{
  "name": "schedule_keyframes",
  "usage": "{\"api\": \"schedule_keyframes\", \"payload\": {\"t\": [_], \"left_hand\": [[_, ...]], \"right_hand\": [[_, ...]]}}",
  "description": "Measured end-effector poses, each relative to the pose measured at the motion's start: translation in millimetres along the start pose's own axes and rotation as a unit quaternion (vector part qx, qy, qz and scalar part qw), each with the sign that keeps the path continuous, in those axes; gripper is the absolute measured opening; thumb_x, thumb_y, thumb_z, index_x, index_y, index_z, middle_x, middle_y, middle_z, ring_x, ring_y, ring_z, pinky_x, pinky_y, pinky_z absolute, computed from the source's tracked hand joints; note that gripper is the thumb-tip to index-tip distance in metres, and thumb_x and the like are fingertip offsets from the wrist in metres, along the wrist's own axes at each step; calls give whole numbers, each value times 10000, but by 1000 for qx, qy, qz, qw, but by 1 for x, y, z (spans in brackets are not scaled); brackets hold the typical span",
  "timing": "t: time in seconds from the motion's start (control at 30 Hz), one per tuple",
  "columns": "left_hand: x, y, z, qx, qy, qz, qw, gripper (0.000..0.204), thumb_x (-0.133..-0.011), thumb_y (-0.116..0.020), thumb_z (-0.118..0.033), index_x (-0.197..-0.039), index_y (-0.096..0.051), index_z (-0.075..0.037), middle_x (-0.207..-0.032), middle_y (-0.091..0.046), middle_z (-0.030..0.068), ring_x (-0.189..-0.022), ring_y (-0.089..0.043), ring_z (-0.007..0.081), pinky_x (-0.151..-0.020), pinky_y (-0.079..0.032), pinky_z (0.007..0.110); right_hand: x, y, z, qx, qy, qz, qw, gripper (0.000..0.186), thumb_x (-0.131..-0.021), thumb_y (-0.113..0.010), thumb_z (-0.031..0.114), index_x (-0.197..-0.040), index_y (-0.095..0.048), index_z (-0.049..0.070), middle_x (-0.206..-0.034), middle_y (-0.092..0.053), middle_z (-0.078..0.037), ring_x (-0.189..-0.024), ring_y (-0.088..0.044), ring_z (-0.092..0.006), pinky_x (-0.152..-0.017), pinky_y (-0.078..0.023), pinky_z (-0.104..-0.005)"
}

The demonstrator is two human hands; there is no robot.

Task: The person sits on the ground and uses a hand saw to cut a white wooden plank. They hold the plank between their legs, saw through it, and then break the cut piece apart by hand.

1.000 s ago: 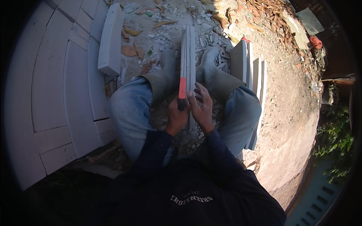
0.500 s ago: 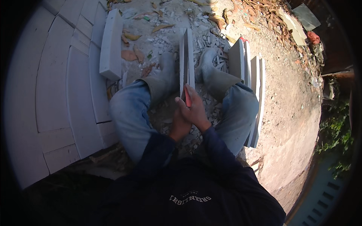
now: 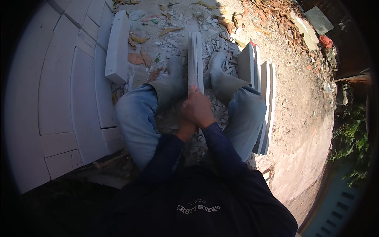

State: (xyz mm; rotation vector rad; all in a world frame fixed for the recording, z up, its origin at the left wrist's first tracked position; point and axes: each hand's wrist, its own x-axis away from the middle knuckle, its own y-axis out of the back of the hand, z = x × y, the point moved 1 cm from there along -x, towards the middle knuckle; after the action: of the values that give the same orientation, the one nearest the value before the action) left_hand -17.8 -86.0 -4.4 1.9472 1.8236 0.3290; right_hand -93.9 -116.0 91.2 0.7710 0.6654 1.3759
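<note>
Two bare hands meet at the middle of the view, between two jean-clad legs (image 3: 136, 112) that end in two greyish boots (image 3: 216, 69). One long pale slab piece (image 3: 200, 59) stands upright on edge between the boots, lines running along its length; whether it is a single grooved piece or several laid together, I cannot tell. One red object (image 3: 192, 87) shows as a small patch against its near part, just beyond the knuckles. Four pale slabs (image 3: 246, 65), as far as their edges can be counted, stand on edge beside the right leg; one separate block (image 3: 118, 45) lies to the left, next to a stack of more than half a dozen blocks (image 3: 55, 91). Stone chips too many to count litter the ground. The right hand (image 3: 198, 108) is on top, its back upward, fingers curled closed over the red object, the forearm slanting in from the lower right. The left hand (image 3: 184, 118) lies beneath it, mostly covered, its forearm slanting in from the lower left; how far its fingers are bent, and what they hold, cannot be seen.
</note>
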Motion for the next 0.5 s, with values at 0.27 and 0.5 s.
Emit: {"api": "schedule_keyframes", "payload": {"t": [0.27, 0.5], "left_hand": [[-32, 20, -18, 47, 105, 62, 991, 424, -908, -709, -280, -1202, -575, -5, -1096, -696, 257, -1077, -662, 427, -843, -530, 455], [-33, 32, -53, 42, -5, -25, 999, 384, -891, -714, -230, -1187, -595, -16, -1022, -716, 226, -1015, -674, 433, -822, -535, 479]], "right_hand": [[-33, 13, 7, -48, -34, 30, 998, 570, -769, -566, 143, -1311, -632, -22, -941, -696, -277, -922, -676, -452, -883, -515, -541], [-32, 10, 3, -68, -17, -5, 997, 554, -790, -583, 170, -1307, -641, -20, -953, -699, -273, -945, -675, -446, -894, -518, -514]]}}
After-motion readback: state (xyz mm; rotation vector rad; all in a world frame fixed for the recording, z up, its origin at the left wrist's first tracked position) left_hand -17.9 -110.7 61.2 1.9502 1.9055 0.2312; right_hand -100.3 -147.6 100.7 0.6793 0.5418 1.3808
